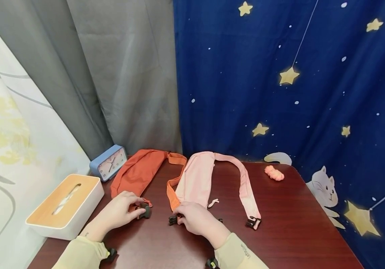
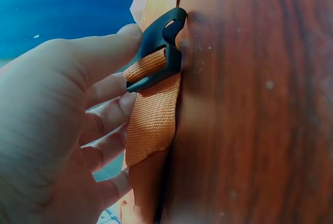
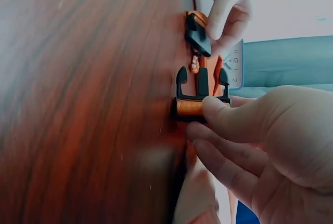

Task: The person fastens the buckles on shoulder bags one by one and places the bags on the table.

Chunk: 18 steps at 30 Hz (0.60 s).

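An orange-red waist bag (image 1: pixel 142 172) lies on the table, with orange webbing at both ends. My left hand (image 1: pixel 120 210) pinches the black socket half of its buckle (image 2: pixel 152 41) between thumb and fingers, just above the tabletop. Facing it across a short gap, the pronged buckle half (image 3: pixel 203 82) on the other orange strap (image 1: pixel 172 196) is pinched by my right hand (image 1: pixel 199 221). The two halves are apart, prongs toward the socket. Beside the right hand lies a pink waist bag (image 1: pixel 197 175); its pronged black buckle end (image 1: pixel 253 223) rests on the table to the right.
At the left stand a white tissue box (image 1: pixel 78 218) with a wood-coloured lid and a blue alarm clock (image 1: pixel 111 164). A small pink yarn bundle (image 1: pixel 274 173) lies at the back right of the dark red table (image 1: pixel 290 209). Curtains hang behind.
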### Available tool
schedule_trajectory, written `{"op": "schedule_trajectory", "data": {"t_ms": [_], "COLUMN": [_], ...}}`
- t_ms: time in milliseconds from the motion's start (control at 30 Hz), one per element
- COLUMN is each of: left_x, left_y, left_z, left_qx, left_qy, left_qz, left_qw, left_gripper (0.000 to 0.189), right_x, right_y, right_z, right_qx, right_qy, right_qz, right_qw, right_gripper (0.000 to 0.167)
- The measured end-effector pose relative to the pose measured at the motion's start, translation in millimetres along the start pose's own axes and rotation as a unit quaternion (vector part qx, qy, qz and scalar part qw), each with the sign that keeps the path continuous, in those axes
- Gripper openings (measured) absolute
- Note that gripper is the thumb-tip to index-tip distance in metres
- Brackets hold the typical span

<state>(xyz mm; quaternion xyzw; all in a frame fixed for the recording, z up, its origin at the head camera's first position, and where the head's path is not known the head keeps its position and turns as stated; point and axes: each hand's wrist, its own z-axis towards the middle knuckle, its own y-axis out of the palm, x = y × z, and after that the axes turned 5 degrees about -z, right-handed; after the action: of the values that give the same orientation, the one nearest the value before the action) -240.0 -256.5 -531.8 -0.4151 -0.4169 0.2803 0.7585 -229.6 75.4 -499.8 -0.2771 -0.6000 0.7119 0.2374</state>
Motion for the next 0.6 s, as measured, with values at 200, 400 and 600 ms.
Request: {"op": "schedule_trajectory", "data": {"t_ms": [200, 400, 600], "left_x": [-2.5, -3.5, -6.3], "left_y": [-1.3, -0.1, 2.4], "left_z": [-1.9, -3.9, -6.1], "left_qx": [0.002, 0.013, 0.035], "left_qy": [0.004, 0.012, 0.025], "left_qz": [-0.003, -0.011, -0.038], "left_qw": [1.0000, 0.9998, 0.9983], "left_gripper": [0.010, 0.011, 0.022], "right_x": [-4, -7, -9], "right_y": [8, 18, 27], "right_z": [2.4, 5.3, 11.1], "right_qx": [0.027, 0.068, 0.075], "right_qy": [0.006, 0.002, 0.047], "right_qz": [0.009, 0.050, 0.094], "right_qw": [0.9996, 0.9964, 0.9916], "right_gripper": [0.009, 0.008, 0.008]}}
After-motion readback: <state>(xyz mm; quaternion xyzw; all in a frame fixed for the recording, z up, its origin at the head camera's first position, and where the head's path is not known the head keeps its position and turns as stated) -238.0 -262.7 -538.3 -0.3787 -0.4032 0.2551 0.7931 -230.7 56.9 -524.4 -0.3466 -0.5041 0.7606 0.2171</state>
